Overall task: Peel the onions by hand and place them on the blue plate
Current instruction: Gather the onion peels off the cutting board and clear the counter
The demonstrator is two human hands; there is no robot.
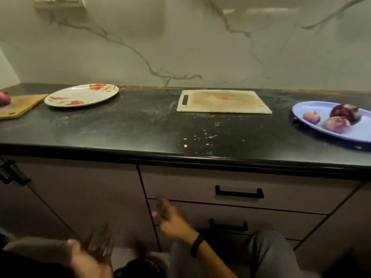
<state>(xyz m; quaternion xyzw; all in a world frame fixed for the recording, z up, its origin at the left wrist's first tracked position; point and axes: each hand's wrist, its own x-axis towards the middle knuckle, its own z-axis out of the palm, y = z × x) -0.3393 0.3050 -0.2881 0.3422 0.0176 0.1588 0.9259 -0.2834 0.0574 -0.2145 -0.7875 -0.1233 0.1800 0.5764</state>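
Three onions (337, 124) sit on the blue plate (313, 108), well above and right of both hands' fingers. Left hand (90, 253): fingers spread, holding nothing. Right hand (170, 221): fingers motion-blurred, can't tell the grip.

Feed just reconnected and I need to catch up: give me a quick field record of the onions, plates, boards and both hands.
blue plate: right end of counter, holds three onions
fourth onion: far left, on wooden board
floral plate: left, no onion on it
white cutting board: centre, nothing on it
peel scraps: on counter before white board
left hand: below counter, blurred, grip unclear
right hand: below counter, blurred, grip unclear
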